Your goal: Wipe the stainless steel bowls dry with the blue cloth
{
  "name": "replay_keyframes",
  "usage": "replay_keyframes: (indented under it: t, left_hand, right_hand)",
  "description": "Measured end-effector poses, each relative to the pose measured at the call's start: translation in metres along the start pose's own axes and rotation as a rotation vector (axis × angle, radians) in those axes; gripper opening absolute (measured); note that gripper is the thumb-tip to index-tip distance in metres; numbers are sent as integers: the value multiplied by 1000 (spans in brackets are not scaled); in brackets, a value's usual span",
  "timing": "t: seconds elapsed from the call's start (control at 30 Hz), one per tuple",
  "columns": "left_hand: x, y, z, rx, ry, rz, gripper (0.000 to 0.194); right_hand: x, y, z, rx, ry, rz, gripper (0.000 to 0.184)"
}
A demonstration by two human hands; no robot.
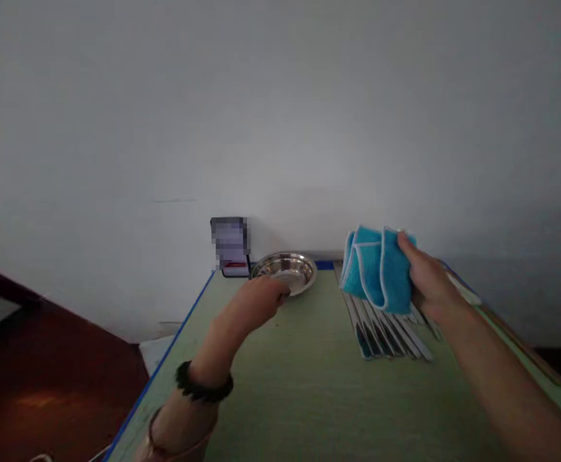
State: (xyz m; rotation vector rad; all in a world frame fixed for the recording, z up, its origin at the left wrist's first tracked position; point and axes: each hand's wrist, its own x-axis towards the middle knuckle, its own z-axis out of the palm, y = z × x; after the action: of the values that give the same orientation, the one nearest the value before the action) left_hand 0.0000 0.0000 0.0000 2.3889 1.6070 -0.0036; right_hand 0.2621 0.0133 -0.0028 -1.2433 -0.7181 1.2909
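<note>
Hands (265, 298), phone (231, 242), bowl (290, 259), cloth (379, 269) over cutlery (388, 335)

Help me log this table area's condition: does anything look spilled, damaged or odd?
A thin, scratch-like mark on the wall, left of the upright device, breaks the plain surface. No spill shows by the metal bowl.

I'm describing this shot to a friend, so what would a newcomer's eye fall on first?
Probably the bright, white-edged blue cloth, right of centre in the right hand's grip, in front of a row of long, thin pieces on the green table. Next, the shiny metal bowl near the wall, with the left hand's grip at its near side.
</note>
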Motion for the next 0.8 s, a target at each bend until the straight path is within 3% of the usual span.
replay_keyframes:
  t: [0.17, 0.23, 0.3, 0.37, 0.43, 0.57, 0.8]
  left_hand:
    - [-19, -17, -10, -115, -217, 27, 23]
    - [-23, -22, -15, -166, -239, 31, 24]
    - [-25, -28, -19, -166, -111, 1, 35]
    - [-22, -34, -19, -30, 160, -184, 43]
    - [-16, -39, -13, 19, 265, -307, 46]
    - [-2, -48, 6, 59, 264, -431, 55]
    - [-2, -70, 3, 102, 211, -492, 21]
  right_hand:
    - [1, -8, 31, 64, -12, -66, 35]
    - [1, -7, 38, 45, -51, -80, 37]
    - [1, -5, 41, 22, -70, -78, 37]
    - [3, -1, 41, 6, -59, -74, 36]
    - [6, 2, 39, -10, -76, -63, 38]
    - [10, 9, 39, -71, -165, -36, 44]
    - [10, 12, 41, -83, -209, -54, 43]
